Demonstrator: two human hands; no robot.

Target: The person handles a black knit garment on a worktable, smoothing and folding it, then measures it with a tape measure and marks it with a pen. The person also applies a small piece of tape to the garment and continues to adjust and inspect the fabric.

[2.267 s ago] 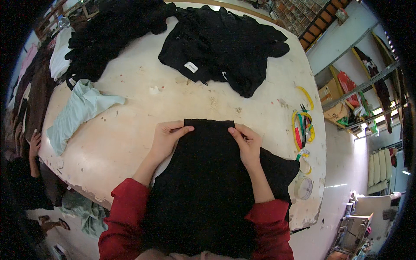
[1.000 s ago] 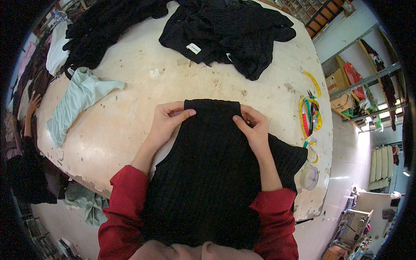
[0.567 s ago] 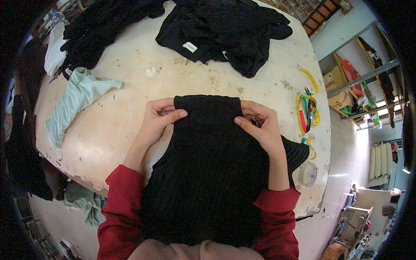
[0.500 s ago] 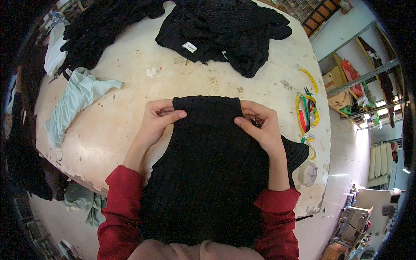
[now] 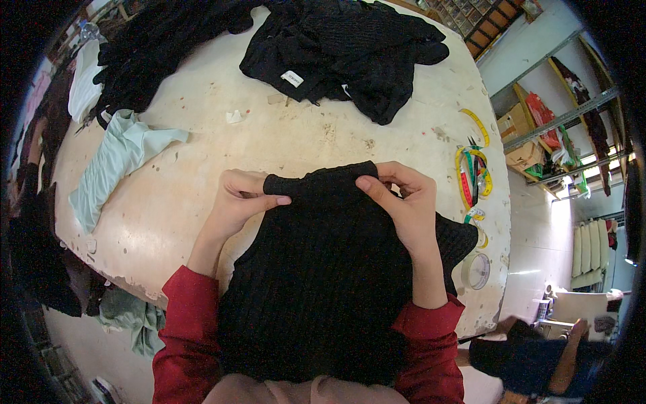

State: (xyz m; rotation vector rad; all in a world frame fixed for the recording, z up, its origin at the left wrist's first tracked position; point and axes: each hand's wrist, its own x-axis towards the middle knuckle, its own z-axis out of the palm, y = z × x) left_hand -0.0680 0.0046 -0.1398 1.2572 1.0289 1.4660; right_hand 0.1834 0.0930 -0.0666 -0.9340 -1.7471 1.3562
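Note:
A black ribbed knit top (image 5: pixel 316 283) stretches from my body onto the table, its collar edge farthest from me. At the collar's left end, my left hand (image 5: pixel 235 202) pinches the fabric between thumb and fingers. My right hand (image 5: pixel 402 202) grips the other end, thumb on top and fingers behind the cloth. Between the two hands the edge looks slightly slack and wavy, higher at the right. A short sleeve of the top sticks out past my right forearm.
Dark garments (image 5: pixel 343 50) lie heaped at the table's (image 5: pixel 202 161) far side, beside a pale mint cloth (image 5: pixel 121 161) at left. Tape measures (image 5: pixel 474 172) and a round clear dish (image 5: pixel 476 271) sit along the right edge. A blurred person (image 5: pixel 538 357) appears at lower right, near shelves (image 5: pixel 558 128).
The collar has come slightly nearer to me, and its edge has gone from straight to wavy. My right thumb has shifted inward. A person has come into view at lower right.

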